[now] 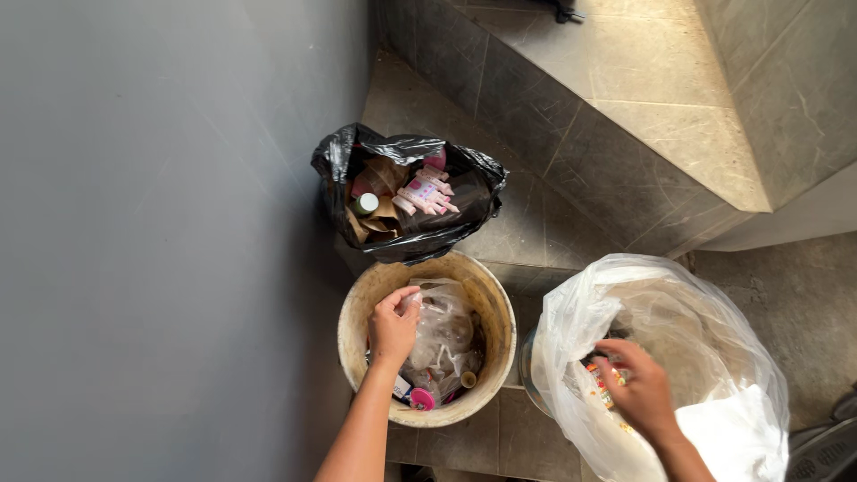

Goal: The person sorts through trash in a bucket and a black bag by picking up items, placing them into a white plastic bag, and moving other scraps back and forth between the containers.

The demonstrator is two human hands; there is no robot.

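Left hand [393,327]: reaches into the round cream bucket [493,303], fingers curled shut on a crumpled clear plastic bag [444,332] at the bucket's left inner edge.
Right hand [639,390]: sits in the mouth of the white plastic bag [714,357] on the right, fingers bent around a small packet with red and orange print [600,382]; whether they truly grip it I cannot tell.
Bucket contents: clear plastic, a pink cap [422,399] and a small yellow lid at the near side.
Black bag [406,192]: stands open just beyond the bucket, holding brown paper, pink packaging and a small green-topped bottle.
Floor [571,232]: grey tiles with a step at the far right; a plain grey wall [161,223] fills the left.
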